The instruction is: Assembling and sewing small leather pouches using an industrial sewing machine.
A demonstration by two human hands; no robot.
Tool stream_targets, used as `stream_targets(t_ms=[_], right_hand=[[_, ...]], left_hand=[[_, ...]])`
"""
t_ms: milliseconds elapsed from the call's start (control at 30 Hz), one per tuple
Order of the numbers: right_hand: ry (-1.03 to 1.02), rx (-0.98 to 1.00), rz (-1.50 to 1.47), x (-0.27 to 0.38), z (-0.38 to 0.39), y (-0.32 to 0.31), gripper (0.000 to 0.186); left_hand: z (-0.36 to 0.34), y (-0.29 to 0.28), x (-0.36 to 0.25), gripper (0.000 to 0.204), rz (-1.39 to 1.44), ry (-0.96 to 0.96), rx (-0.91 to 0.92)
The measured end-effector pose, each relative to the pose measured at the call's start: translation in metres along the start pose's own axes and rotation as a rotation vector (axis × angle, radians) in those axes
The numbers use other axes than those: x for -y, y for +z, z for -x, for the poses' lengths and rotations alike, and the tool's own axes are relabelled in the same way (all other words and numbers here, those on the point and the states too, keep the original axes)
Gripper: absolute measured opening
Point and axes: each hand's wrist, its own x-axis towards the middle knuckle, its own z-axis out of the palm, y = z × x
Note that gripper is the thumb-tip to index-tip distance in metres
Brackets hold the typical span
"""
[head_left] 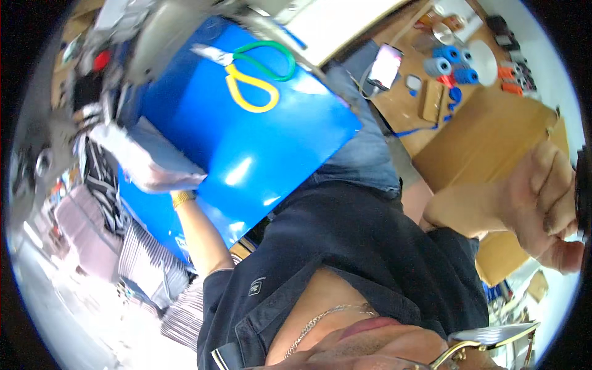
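1. Keep the pale cloth (145,161) supported: it lies at the left of the blue board (290,135), with the left forearm (200,231) reaching up to its near edge.
2. The left hand is hidden by that cloth, so whether its fingers are clamped on it I cannot tell; a light, flat hold would probably crease it least.
3. The right hand (546,206) is raised well apart from the left, at the far right of the view. Its fingers curl beside a dark edge (581,194); whether they grip it I cannot tell.
4. While the hands are this far apart, steady the cloth with the left, as its folds could slip on the glossy board.
5. Mind the scissors (229,60), lying spread on the board's far part, blades toward the left; best keep cloth and wrist clear.
6. Leave the striped cloth (145,256), near left, untangled from the pale piece.
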Motion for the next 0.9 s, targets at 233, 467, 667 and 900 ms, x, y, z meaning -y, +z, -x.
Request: stream_targets(t_ms=[233, 467, 667, 900], right_hand=[[0.118, -0.266, -0.073, -0.036, 0.009, 0.026, 0.06], [0.386, -0.252, 0.014, -0.095, 0.003, 0.085, 0.061], [0.645, -0.123, -0.153, -0.124, 0.002, 0.12, 0.055], [0.88, 0.094, -0.144, -0.151, -0.014, 0.151, 0.04]], left_hand=[[-0.022, 0.015, -0.132, 0.009, -0.251, -0.101, -0.136], [-0.024, 0.007, -0.164, 0.009, 0.01, -0.305, -0.222], [-0.023, 0.005, -0.162, 0.01, 0.074, -0.38, -0.228], [-0.031, -0.043, -0.265, 0.02, 0.395, -0.332, -0.187]])
